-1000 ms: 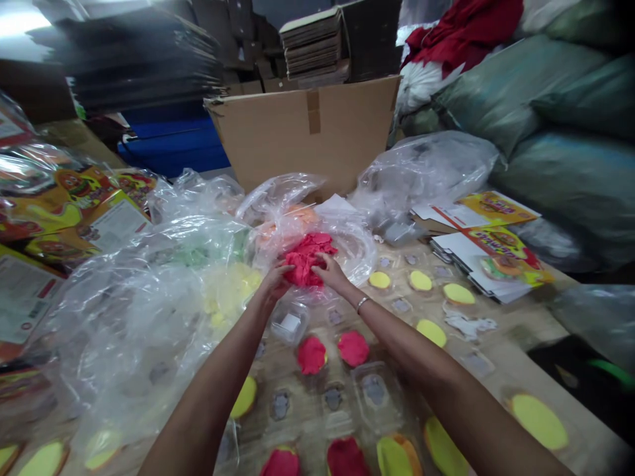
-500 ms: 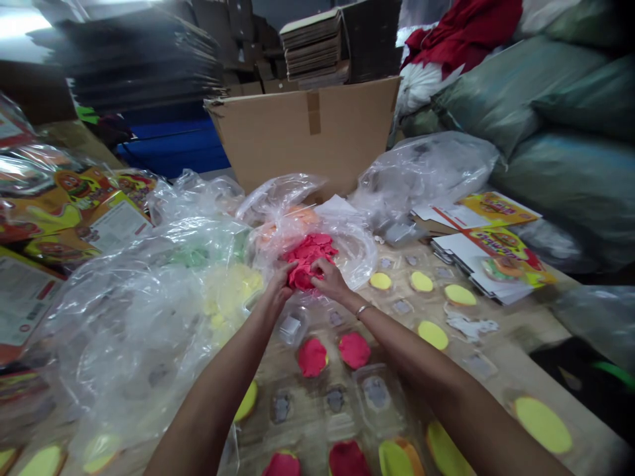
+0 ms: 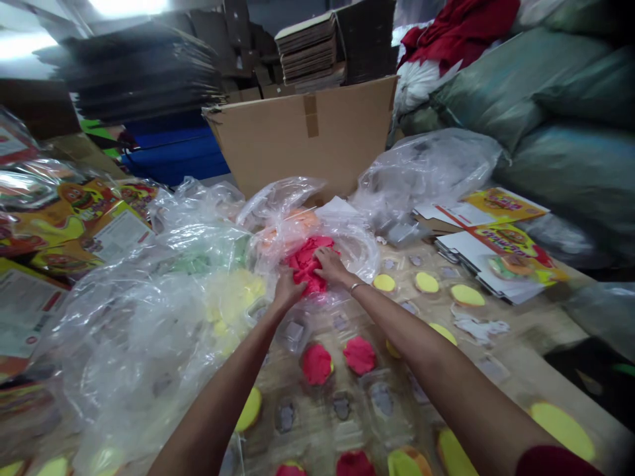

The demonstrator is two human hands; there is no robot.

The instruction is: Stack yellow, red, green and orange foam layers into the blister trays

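Red soft heap (image 3: 303, 259) between the hands and just beyond. Left hand (image 3: 289, 288) touches its near left side; right hand (image 3: 332, 266) rests over its right, fingers bent. Cannot tell whether either grips a piece. Red-topped round (image 3: 317, 364) nearer than both hands; yellow pieces (image 3: 237, 291) left of them.

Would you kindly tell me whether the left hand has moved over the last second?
Yes, slightly: the left hand has shifted rightward, judged against the brown tape strip on the cardboard box behind.
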